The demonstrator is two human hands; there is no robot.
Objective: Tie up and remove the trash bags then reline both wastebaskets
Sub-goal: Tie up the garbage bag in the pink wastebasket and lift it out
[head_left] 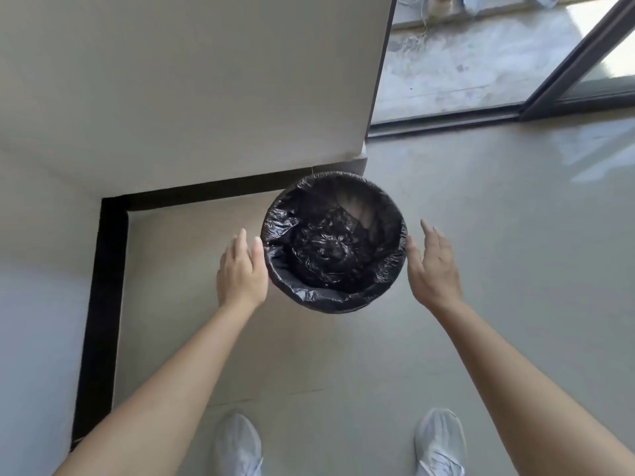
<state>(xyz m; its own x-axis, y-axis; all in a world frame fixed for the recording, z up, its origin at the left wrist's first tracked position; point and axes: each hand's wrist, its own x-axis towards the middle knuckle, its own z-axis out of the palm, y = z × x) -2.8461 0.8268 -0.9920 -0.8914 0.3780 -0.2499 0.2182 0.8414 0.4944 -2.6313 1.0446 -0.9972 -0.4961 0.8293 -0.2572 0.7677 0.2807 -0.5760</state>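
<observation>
A round wastebasket [379, 291] stands on the floor by a wall corner, lined with a black trash bag [330, 249] whose edge is folded over the rim. The bag's inside is crumpled and dark; what lies in it cannot be made out. My left hand [242, 269] is at the basket's left side, fingers straight and close to the rim. My right hand [433, 266] is at the right side, fingers apart, just beside the rim. Neither hand holds anything. Only one wastebasket is in view.
A pale wall [206, 80] with a black baseboard [103, 286] bounds the left and back. A dark-framed glass door [567, 84] is open at the upper right, onto a concrete floor outside. My two white shoes [237, 444] stand on the grey floor below the basket.
</observation>
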